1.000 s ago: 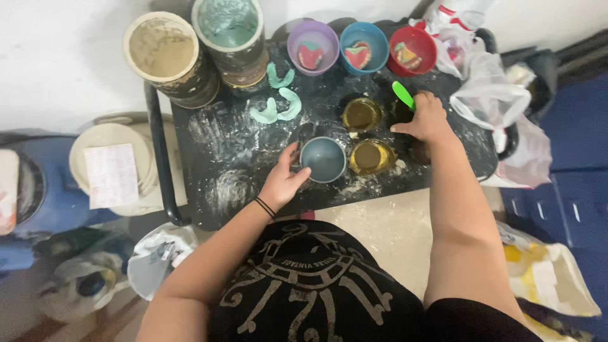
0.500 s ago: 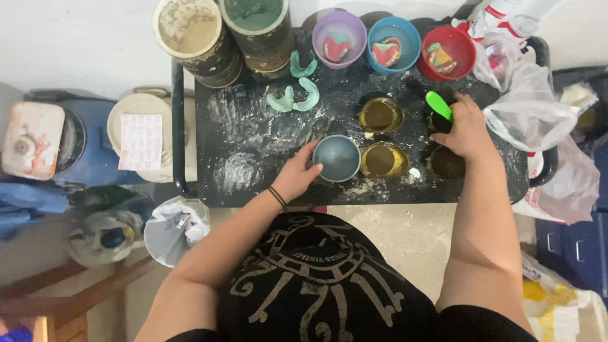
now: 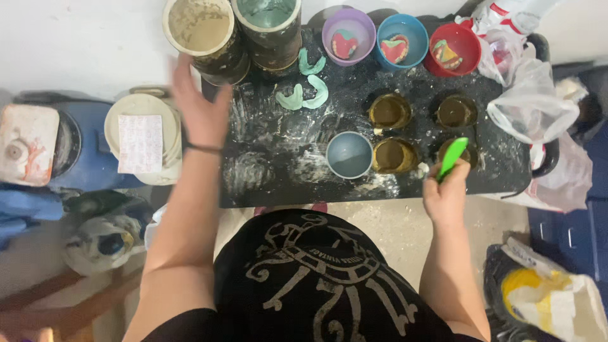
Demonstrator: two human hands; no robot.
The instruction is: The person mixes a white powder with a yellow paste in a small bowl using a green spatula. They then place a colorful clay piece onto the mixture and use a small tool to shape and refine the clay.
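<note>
My right hand [image 3: 446, 197] grips a green spatula [image 3: 452, 156] at the front edge of a dusty black table [image 3: 272, 158], its blade over a brass-coloured round mould [image 3: 457, 152]. My left hand [image 3: 199, 107] is blurred, fingers apart, reaching toward a big tub of beige powder [image 3: 201, 28] at the table's back left corner. A grey-blue mixing bowl [image 3: 349, 154] stands alone on the table between my hands, next to another brass mould [image 3: 394, 155].
A second tub with greenish powder [image 3: 269, 22] stands beside the beige one. Purple [image 3: 348, 35], blue [image 3: 401, 38] and red [image 3: 454, 47] bowls hold casts. Green impression trays [image 3: 304, 95] lie mid-table. Plastic bags [image 3: 538, 107] hang at right; a white lidded bucket [image 3: 142, 136] sits left.
My left hand has let go of the grey-blue bowl and swung left and back toward the beige tub. My right hand has drawn back to the table's front edge with the spatula.
</note>
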